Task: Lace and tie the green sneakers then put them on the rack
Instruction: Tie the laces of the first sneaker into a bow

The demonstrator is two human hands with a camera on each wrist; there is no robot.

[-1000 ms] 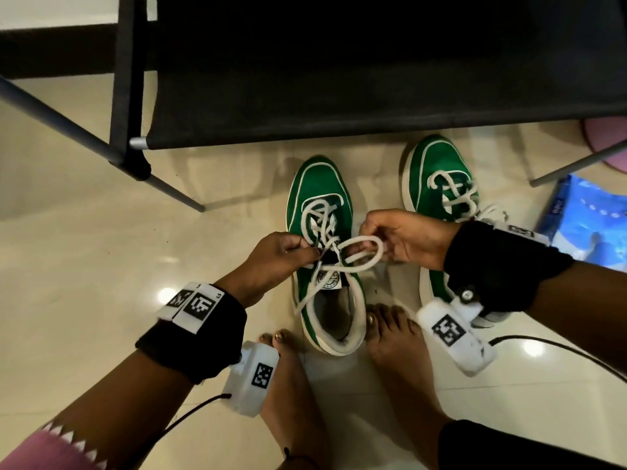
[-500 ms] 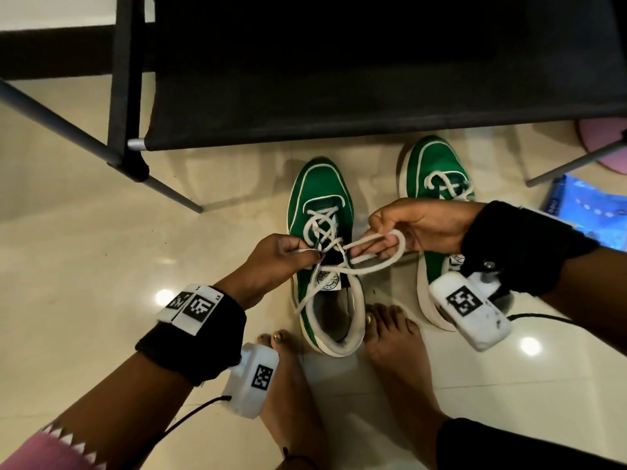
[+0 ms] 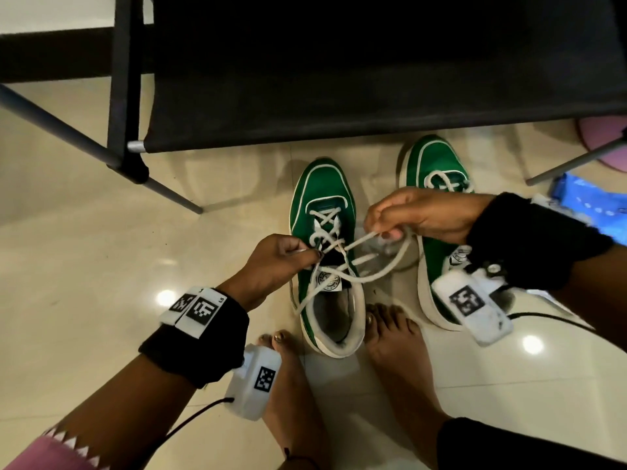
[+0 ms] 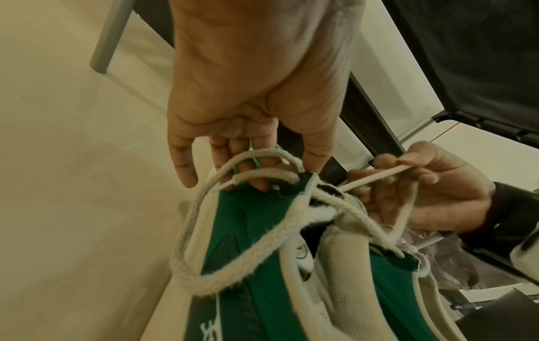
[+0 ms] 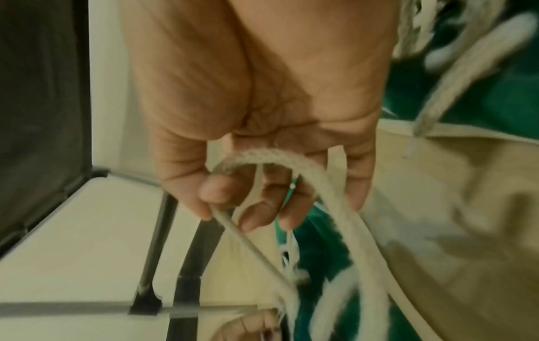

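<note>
The near green canvas sneaker with a white sole (image 3: 325, 266) sits on the shiny cream tile floor (image 3: 84, 249), in front of the black fabric rack with grey metal legs (image 3: 339, 79). The left hand (image 3: 271, 262) pinches one loop of the thick white shoelace (image 3: 369, 276). The right hand (image 3: 417, 215) pinches another loop and the thin lace tip. The other green sneaker (image 3: 436, 164) sits beside it, under the right arm.
</note>
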